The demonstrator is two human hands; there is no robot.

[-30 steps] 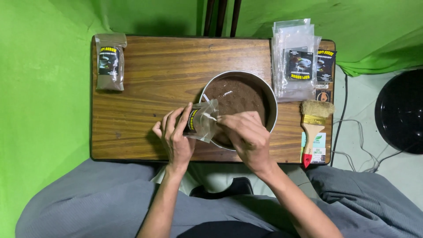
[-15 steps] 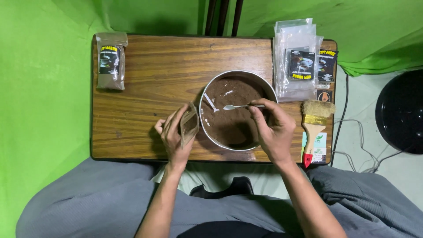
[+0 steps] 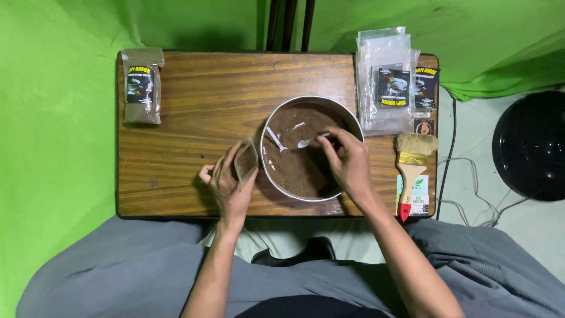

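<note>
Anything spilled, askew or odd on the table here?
Nothing spilled on the wooden table. One oddity: a second white spoon lies loose in the brown powder inside the round pan, while the right hand holds another spoon. The left hand holds a small pouch beside the pan.

Single head view; looks straight down; wooden table (image 3: pixel 194 106) near, fills centre.

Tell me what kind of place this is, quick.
Likely a small home packing station rigged for filming, not a factory line: green backdrop cloth around a low wooden table, a round pan of brown powder, a stack of clear pouches. The left hand holds a pouch; the right hand holds a spoon.
</note>
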